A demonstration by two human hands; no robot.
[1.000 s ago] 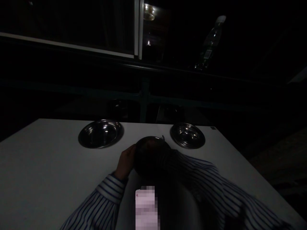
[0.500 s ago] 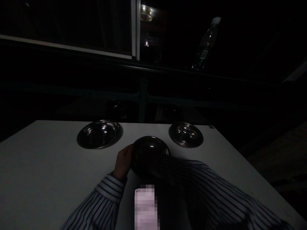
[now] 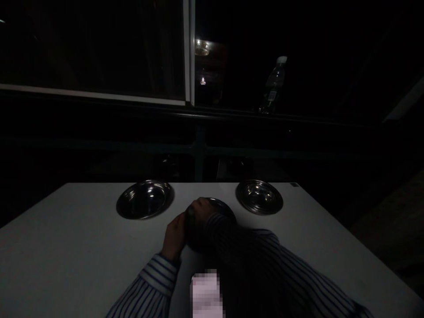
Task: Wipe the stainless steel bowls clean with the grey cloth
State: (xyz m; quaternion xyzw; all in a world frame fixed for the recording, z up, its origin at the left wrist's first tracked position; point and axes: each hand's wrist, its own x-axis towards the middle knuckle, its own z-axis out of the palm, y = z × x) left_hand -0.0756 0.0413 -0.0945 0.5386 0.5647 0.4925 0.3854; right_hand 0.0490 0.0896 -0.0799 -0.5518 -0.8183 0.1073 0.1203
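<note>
Dark round metal bowl: on white table, inward of far edge's middle. Left hand: gripping bowl's left rim. Right hand: over bowl, grip indeterminable. Risk: tipping, should left hold slacken.

I count two hands, my left hand and right hand; three metal vessels, being one middle bowl, one left dish and one right dish, whether stacked I cannot tell; one white table; one bottle; one pixelated pale object.
</note>
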